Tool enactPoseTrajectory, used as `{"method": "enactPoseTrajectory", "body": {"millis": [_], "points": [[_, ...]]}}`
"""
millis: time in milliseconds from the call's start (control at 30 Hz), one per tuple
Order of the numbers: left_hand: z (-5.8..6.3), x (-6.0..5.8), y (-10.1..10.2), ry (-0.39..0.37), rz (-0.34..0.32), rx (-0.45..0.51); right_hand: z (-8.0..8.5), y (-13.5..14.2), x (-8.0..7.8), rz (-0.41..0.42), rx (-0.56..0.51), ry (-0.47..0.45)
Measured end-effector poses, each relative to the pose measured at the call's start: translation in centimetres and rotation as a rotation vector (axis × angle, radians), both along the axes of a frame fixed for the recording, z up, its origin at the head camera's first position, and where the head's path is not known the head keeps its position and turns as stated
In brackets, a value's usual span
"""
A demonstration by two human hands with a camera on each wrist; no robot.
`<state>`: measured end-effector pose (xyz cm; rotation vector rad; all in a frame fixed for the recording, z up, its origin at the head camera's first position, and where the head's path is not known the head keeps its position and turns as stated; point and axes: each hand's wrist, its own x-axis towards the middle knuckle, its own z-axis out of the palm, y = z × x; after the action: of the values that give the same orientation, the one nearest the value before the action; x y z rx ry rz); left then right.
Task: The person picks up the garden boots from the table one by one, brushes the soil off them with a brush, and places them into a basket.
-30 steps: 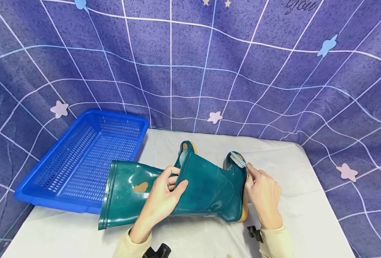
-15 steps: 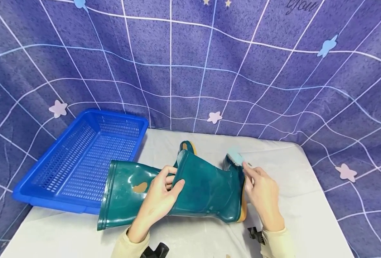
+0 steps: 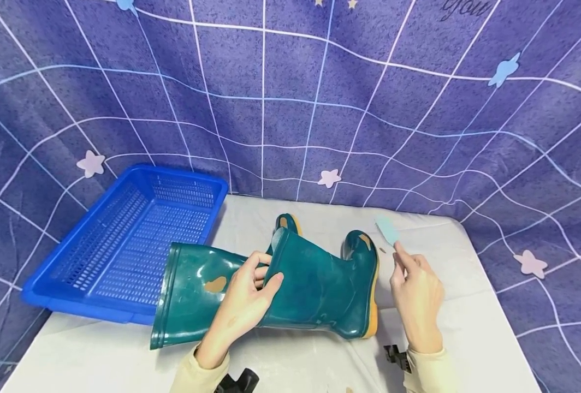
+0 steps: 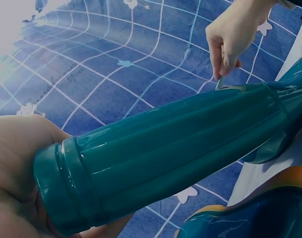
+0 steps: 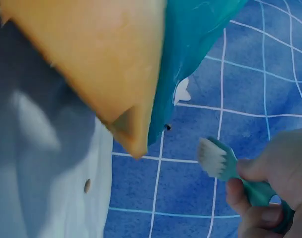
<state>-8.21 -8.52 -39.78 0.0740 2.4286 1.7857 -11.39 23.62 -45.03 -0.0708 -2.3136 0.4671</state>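
The left hand (image 3: 248, 295) grips the upper boot (image 3: 315, 284) at the cuff of its shaft, with the thumb on the outer face and the other fingers at the opening. The upper boot is green with a yellow-orange sole; it is held on its side, sole toward the right, toe pointing to the far edge of the desk (image 3: 477, 338). A tan patch (image 3: 365, 240) marks its toe.

The right hand (image 3: 418, 297) grips the brush (image 3: 385, 229) by the handle, to the right of the upper boot. The brush has a pale blue-green body and white bristles; it is apart from the boot. In the right wrist view, the bristles face the boot side.

The lower boot (image 3: 192, 305), of matching colour, lies partly beneath the upper boot. Its cuff points left, its shaft carries a tan patch (image 3: 215, 284), and its toe shows beyond the upper boot's cuff.

The blue basket (image 3: 89, 312), with perforated walls and floor, is at the left, near the lower boot's cuff. A small brown fleck (image 3: 382, 250) lies on the white desk covering near the upper boot's toe. A purple-blue curtain (image 3: 290, 71) with a grid and star pattern stands behind the desk.
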Motion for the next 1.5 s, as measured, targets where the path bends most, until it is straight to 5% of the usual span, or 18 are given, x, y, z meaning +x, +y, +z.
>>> {"method": "enactPoseTrajectory", "body": {"millis": [500, 633, 800, 900, 1033, 1300, 1400, 1500], "points": [[0.0, -0.1, 0.0, 0.001, -0.006, 0.005, -0.8, -1.8, -0.3, 0.298, 0.082, -0.095], [0.0, -0.2, 0.1, 0.000, -0.011, 0.014, -0.7, -1.1, -0.3, 0.244, 0.120, -0.078], [0.0, -0.2, 0.1, -0.002, -0.015, 0.008, 0.0, 1.1, -0.1, 0.000, 0.079, 0.008], [-0.1, -0.2, 0.0, -0.002, -0.012, 0.007, 0.2, 1.9, 0.0, -0.079, 0.014, -0.011], [-0.2, -0.2, -0.1, -0.001, -0.014, 0.015, 0.1, 1.8, -0.1, -0.004, 0.006, -0.063], [0.1, -0.1, -0.3, -0.002, -0.009, 0.001, -0.9, -0.7, -0.7, 0.314, 0.078, -0.095], [0.0, -0.2, -0.4, 0.001, -0.010, 0.003, -1.3, -0.3, -0.9, 0.271, 0.103, -0.067], [0.0, -0.2, -0.4, 0.002, -0.014, -0.003, -1.6, 1.1, -0.9, 0.122, 0.097, -0.036]]}}
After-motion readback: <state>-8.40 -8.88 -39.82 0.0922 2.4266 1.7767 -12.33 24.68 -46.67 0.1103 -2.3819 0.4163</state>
